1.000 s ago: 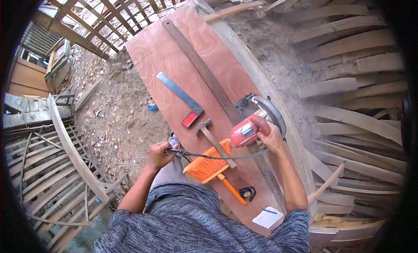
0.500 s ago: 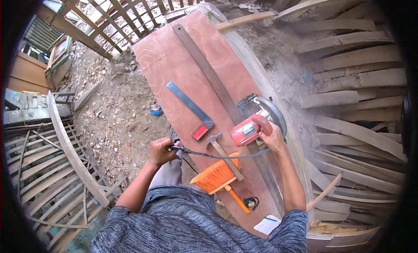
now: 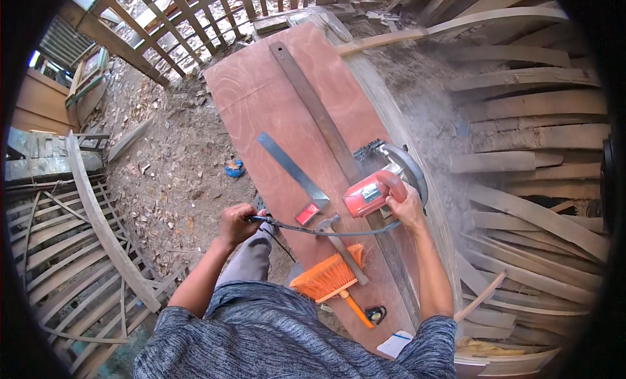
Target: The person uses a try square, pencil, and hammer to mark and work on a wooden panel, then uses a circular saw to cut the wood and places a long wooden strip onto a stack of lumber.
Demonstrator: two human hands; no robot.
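A red circular saw (image 3: 367, 194) rests on a reddish plywood sheet (image 3: 251, 99), beside a long dark straightedge bar (image 3: 313, 105). My right hand (image 3: 407, 211) is closed round its rear handle. My left hand (image 3: 238, 224), off the sheet's left edge, grips the saw's power cord (image 3: 313, 232), which runs across to the saw. Between my hands lie a try square (image 3: 293, 174) with a red stock, a hammer (image 3: 344, 254) and an orange brush (image 3: 329, 273); the hammer's handle crosses the bristles. The blade is hidden under the saw, and pale dust hangs to its right.
Curved wooden planks (image 3: 528, 131) are piled along the right. A slatted wooden frame (image 3: 72, 248) stands at left, and a slatted fence (image 3: 189, 20) at the back. Near me on the sheet lie a tape measure (image 3: 375, 315) and white paper (image 3: 395, 344). Leaf litter (image 3: 163, 164) covers the ground.
The saw and my right hand have slid slightly farther away along the straightedge. My left hand still holds the cord. The whole view has shifted a little.
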